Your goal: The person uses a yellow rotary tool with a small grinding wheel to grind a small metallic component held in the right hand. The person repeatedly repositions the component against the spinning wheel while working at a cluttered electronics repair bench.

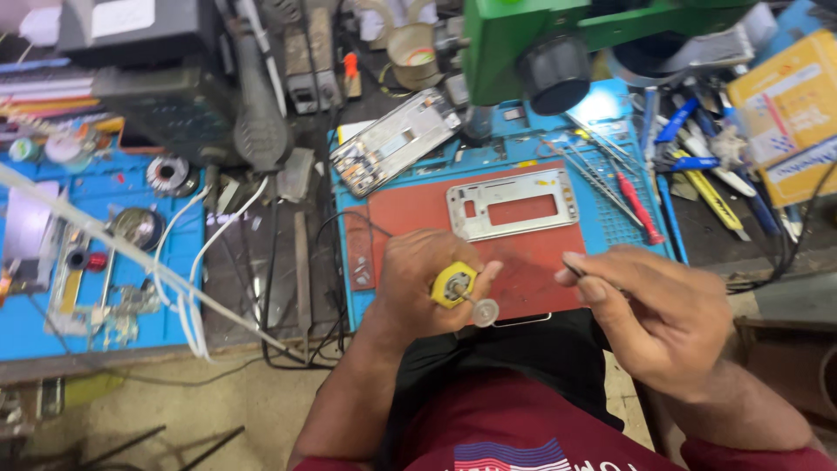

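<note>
My left hand (425, 281) grips a small yellow screwdriver handle (453, 284) with a round silver cap (485, 311) at its near end, held over the near edge of a red work mat (410, 209). My right hand (656, 314) pinches a thin dark tool (576, 267), likely tweezers, just right of the mat. A silver phone frame (513, 202) lies flat on the red mat, beyond both hands. A second phone chassis (394, 141) with exposed parts lies tilted at the mat's far left corner.
A green microscope stand (523, 39) rises over the blue mat (610, 218). Tweezers and a red-handled screwdriver (636, 208) lie at right, beside pens and a yellow box (789, 109). Another blue mat (113, 262) with white cables (187, 279) and small parts lies at left.
</note>
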The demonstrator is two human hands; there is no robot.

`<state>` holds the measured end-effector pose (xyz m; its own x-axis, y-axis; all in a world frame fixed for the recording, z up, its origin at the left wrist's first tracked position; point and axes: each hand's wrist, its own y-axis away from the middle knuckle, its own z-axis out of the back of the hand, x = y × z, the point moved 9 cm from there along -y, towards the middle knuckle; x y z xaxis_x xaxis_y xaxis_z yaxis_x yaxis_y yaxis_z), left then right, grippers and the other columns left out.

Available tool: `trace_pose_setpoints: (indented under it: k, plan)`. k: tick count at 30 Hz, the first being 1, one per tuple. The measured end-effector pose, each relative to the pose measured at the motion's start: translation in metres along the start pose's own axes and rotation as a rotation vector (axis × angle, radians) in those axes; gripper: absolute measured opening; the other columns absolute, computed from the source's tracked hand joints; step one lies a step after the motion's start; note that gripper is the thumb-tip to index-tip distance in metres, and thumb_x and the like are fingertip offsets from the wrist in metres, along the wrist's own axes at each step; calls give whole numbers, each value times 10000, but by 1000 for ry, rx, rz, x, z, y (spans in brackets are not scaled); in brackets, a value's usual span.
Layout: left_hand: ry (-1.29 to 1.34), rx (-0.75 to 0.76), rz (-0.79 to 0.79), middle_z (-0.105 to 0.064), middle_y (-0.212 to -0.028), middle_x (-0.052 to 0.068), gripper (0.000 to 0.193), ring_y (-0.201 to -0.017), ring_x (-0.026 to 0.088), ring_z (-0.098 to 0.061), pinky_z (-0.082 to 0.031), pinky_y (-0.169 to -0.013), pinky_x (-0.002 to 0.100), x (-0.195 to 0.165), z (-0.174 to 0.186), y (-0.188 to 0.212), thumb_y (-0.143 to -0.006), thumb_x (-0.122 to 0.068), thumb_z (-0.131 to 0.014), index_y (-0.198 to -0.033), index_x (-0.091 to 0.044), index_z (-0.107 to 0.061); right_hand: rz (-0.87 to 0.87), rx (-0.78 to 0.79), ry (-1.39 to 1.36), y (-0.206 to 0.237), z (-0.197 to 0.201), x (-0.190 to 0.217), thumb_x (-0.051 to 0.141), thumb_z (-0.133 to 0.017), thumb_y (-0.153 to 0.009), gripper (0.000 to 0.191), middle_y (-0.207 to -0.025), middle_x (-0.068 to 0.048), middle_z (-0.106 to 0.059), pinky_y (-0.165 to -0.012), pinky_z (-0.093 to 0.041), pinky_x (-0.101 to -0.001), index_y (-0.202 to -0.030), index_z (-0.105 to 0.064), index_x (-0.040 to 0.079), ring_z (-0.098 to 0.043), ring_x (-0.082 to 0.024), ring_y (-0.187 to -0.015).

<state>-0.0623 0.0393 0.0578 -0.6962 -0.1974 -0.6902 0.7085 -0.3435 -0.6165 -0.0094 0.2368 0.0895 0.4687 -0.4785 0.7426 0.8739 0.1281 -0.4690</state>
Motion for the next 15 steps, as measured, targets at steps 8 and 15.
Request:
trace_pose_setpoints:
  k: [8, 15]
  plan:
    - [-29, 2, -45, -637, -689, 27, 269, -594, 214, -630, -458, -576, 342, -6, -4, -3, -805, -78, -857, -804, -131, -594, -30, -119, -140, 0, 10, -14, -53, -759, -887, 232, -985, -147, -766, -715, -558, -250, -1116, -723, -59, -730, -173, -845]
    - [-24, -14, -56, -643, -696, 25, 268, -602, 202, -642, -468, -582, 330, -6, -3, -1, -799, -74, -855, -811, -132, -594, 99, -159, 9, -3, 12, 3, -35, -795, -866, 252, -933, -137, -747, -716, -567, -273, -1107, -720, -55, -735, -192, -822]
